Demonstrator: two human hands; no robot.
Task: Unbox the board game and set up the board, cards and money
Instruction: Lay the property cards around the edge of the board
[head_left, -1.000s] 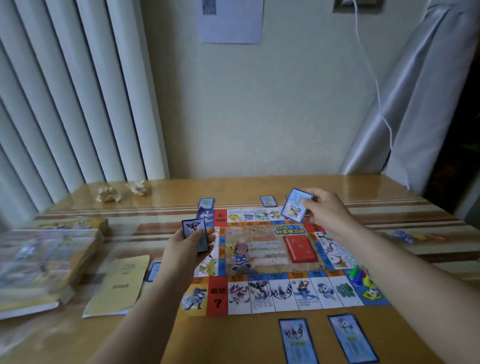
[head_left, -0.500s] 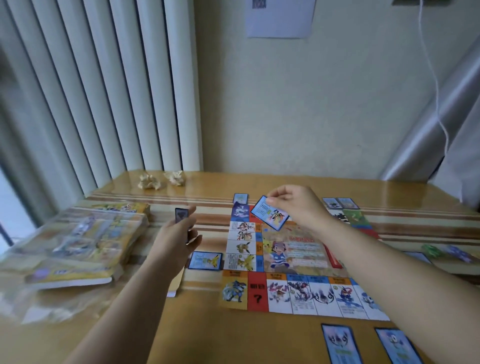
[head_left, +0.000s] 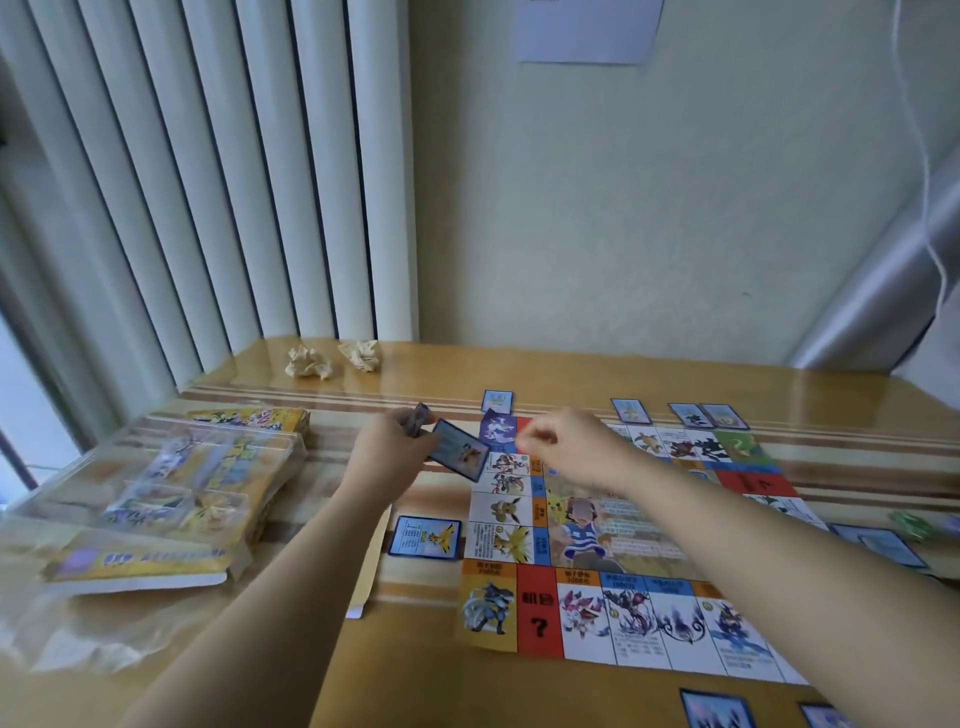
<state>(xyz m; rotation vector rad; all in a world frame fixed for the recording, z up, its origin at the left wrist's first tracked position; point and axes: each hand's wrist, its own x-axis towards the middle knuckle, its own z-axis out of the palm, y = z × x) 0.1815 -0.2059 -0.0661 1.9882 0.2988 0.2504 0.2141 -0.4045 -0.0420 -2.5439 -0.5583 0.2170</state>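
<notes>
The game board lies flat on the wooden table, right of centre. My left hand hovers off its far left corner and grips a small deck of cards. A single blue card sits tilted beside the board's left column, at my left fingertips. My right hand is over the board's far left part, fingers curled, with nothing visible in them and a short gap to that card. A yellow-bird card lies left of the board.
The open game box in clear wrap sits at the left. Two crumpled papers lie at the far edge. More cards line the far side and near side. A booklet pokes out under my left arm. Green tokens are at the right.
My right hand carried a blue card leftward across the board and let it go beside the left column. My left hand moved further away and to the right with the deck. The view swung left.
</notes>
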